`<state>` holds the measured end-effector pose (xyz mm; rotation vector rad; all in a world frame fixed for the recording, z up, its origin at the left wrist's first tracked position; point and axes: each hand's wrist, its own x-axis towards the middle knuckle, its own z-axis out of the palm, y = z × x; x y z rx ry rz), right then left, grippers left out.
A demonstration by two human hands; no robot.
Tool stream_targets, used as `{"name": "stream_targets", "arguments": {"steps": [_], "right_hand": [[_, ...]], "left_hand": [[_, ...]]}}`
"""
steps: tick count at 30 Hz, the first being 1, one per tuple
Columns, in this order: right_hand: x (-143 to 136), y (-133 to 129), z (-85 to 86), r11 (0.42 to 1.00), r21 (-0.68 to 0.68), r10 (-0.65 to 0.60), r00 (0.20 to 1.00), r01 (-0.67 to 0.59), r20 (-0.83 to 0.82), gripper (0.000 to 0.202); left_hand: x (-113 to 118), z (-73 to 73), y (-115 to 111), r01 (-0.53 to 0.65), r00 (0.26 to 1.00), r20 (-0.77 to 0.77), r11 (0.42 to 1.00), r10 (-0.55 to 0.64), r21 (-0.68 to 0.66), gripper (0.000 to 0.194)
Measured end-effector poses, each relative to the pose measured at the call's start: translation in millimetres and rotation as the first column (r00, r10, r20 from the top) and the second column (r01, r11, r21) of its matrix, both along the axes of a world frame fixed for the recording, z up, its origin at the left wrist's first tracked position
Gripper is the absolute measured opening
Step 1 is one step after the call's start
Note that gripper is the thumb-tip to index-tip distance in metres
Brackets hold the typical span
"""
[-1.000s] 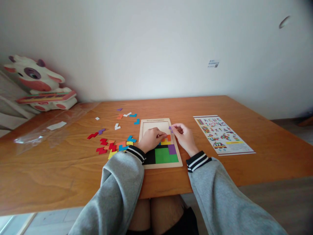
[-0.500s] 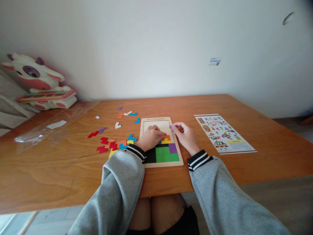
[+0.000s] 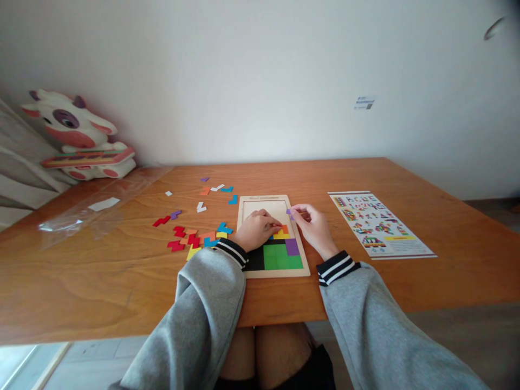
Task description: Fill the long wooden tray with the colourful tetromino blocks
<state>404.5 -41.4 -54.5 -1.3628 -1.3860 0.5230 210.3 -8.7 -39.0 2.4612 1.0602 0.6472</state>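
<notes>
A light wooden puzzle board (image 3: 278, 274) lies on the table in front of me, its lower part filled with black, green, purple, yellow and orange pieces. My left hand (image 3: 258, 229) rests over the board's left and middle part, fingers closed with the tips by the orange piece (image 3: 285, 229); whatever they hold is hidden. At the board's right edge, my right hand (image 3: 312, 226) pinches a small purple piece (image 3: 289, 212) between thumb and fingertips. A larger purple piece (image 3: 292, 247) sits in the board below it.
Several loose coloured pieces (image 3: 176, 246) lie left of the board. A printed pattern sheet (image 3: 382, 225) is at the right. Clear plastic wrapping (image 3: 77, 216) and a cow toy with a keyboard (image 3: 89, 157) are at the left.
The whole view has shifted slightly, so things appear a little further right. Both hands keep nearly the same places over the board, and the purple piece is still in my right hand.
</notes>
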Motion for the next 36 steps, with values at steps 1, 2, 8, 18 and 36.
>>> {"name": "stream_targets", "arguments": {"steps": [1,2,8,18,36], "right_hand": [[-0.1,-0.2,0.3,1.000,0.000,-0.002,1.000,0.002,0.004,0.040],[-0.2,-0.2,0.5,1.000,0.001,-0.002,1.000,0.002,0.008,0.041],[0.7,0.7,-1.2,1.000,-0.006,0.000,1.000,0.000,0.013,0.043],[2.1,0.5,-1.4,1.000,-0.011,0.005,1.000,-0.005,0.013,0.046],[0.4,-0.8,1.3,1.000,-0.015,0.007,1.000,-0.007,0.020,0.045]], "left_hand": [[0.1,0.2,-0.6,-0.003,1.000,0.001,1.000,0.003,0.002,0.019],[0.2,0.4,-1.1,-0.005,1.000,0.000,1.000,0.005,0.003,0.019],[-0.2,0.8,-3.3,-0.017,1.000,0.006,1.000,0.017,-0.006,0.018],[-1.2,0.3,-7.4,-0.041,0.998,-0.036,0.999,0.042,0.034,0.024],[0.9,4.0,-8.5,-0.109,0.991,0.065,0.988,0.117,-0.114,0.029]]}}
